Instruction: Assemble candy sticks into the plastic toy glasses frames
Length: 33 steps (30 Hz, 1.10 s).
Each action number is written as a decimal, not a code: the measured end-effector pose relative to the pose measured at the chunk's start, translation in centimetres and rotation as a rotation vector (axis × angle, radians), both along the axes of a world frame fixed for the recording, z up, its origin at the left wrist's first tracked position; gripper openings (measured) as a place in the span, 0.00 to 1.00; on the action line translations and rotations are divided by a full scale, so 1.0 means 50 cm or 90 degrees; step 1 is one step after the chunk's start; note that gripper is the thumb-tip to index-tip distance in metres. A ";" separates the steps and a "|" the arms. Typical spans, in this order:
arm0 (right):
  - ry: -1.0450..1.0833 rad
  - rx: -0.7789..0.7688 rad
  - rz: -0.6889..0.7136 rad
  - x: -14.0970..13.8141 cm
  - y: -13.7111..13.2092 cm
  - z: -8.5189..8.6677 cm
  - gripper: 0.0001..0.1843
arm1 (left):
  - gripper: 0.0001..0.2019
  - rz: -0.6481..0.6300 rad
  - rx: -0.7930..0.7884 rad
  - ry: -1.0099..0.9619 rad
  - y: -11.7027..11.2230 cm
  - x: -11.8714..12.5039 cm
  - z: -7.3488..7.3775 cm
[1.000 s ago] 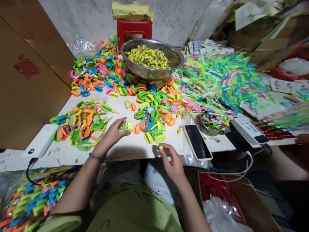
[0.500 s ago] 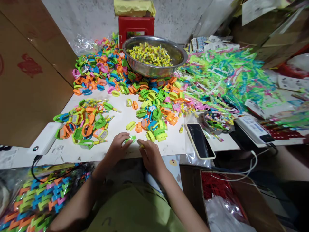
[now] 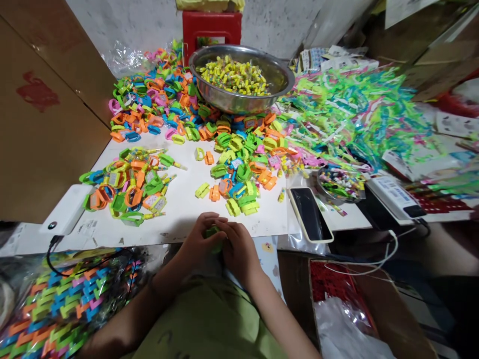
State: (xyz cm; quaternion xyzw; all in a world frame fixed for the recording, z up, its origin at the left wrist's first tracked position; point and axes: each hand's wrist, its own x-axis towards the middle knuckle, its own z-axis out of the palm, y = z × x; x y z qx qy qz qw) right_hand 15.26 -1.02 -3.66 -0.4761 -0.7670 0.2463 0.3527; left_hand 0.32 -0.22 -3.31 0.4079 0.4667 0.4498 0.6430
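While a green plastic piece (image 3: 213,232) is gripped between left hand (image 3: 198,239) and right hand (image 3: 239,249) — small finished pile (image 3: 127,187) is seen beside them, large loose heap (image 3: 224,144) left unworked.

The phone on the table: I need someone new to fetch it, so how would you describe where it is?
Start at the big steel bowl of yellow pieces at the back of the white table. Come toward the near edge, right of the coloured clips: the phone lies flat, screen up, dark glass in a pale case, the only black slab there.
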 end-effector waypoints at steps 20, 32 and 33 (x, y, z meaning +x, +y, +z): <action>0.169 -0.103 -0.082 -0.002 -0.045 0.028 0.05 | 0.25 -0.007 -0.175 -0.153 -0.017 0.017 0.062; 0.235 -0.064 -0.083 0.032 -0.028 0.044 0.09 | 0.25 -0.019 0.109 0.145 -0.008 -0.013 0.056; 0.222 -0.046 -0.089 0.035 -0.023 0.048 0.09 | 0.25 -0.021 0.126 0.182 -0.008 -0.015 0.060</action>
